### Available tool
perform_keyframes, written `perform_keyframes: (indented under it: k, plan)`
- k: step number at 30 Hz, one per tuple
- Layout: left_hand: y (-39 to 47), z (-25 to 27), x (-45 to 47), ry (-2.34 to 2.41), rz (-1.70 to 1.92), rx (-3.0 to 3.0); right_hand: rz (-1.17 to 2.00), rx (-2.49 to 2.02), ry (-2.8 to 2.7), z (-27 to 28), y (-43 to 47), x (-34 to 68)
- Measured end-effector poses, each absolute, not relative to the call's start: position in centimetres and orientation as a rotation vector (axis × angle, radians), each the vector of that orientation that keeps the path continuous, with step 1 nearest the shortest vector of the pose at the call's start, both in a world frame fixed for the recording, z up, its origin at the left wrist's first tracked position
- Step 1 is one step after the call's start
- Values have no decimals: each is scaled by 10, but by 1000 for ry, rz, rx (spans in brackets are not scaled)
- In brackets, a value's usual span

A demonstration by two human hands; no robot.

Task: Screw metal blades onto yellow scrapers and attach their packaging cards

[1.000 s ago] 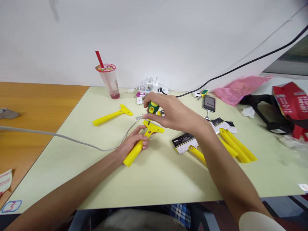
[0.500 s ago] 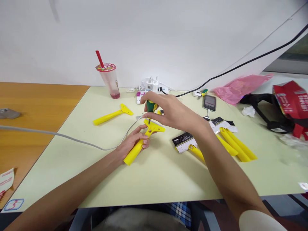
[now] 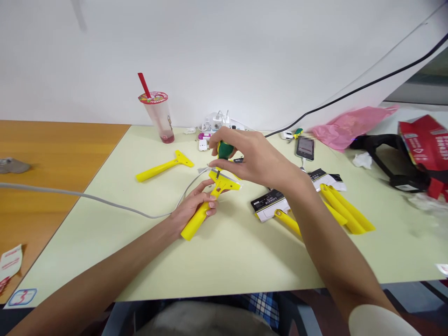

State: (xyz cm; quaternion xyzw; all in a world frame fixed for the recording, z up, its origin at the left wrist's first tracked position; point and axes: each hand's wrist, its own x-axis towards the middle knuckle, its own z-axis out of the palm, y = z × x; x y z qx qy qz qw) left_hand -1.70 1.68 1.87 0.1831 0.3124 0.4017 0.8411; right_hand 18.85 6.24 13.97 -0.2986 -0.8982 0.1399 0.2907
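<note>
My left hand [image 3: 196,204] is closed round the handle of a yellow scraper [image 3: 198,219], its wide head pointing away from me. Above that head, my right hand [image 3: 248,154] grips a short screwdriver [image 3: 225,150] with a green and yellow handle. The screwdriver's metal shaft points down at the left part of the scraper head; whether the tip sits in a screw is too small to tell. Another yellow scraper handle [image 3: 161,169] lies on the table to the left. Right of my hands lie a scraper with a black and white card [image 3: 269,205] and several more yellow scrapers [image 3: 350,210].
A plastic cup [image 3: 159,119] with a red straw stands by the wall. Behind my right hand is a power strip [image 3: 217,122]. A grey cable [image 3: 115,204] crosses the left side. At the right are a phone [image 3: 305,148], a pink bag [image 3: 350,128] and a red box [image 3: 425,144].
My right hand has shifted slightly right and up with the screwdriver, whose handle now leans more to the right. The left hand and its scraper have hardly moved.
</note>
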Motion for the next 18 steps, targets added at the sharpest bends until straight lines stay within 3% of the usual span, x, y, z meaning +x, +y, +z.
perform_keyframes:
  k: [10, 18]
  plan:
    - [21, 17, -19, 669, 873, 327, 393, -743, -2459, 137, 61, 188]
    - [20, 13, -19, 630, 853, 371, 11, -836, -2388, 126, 67, 175]
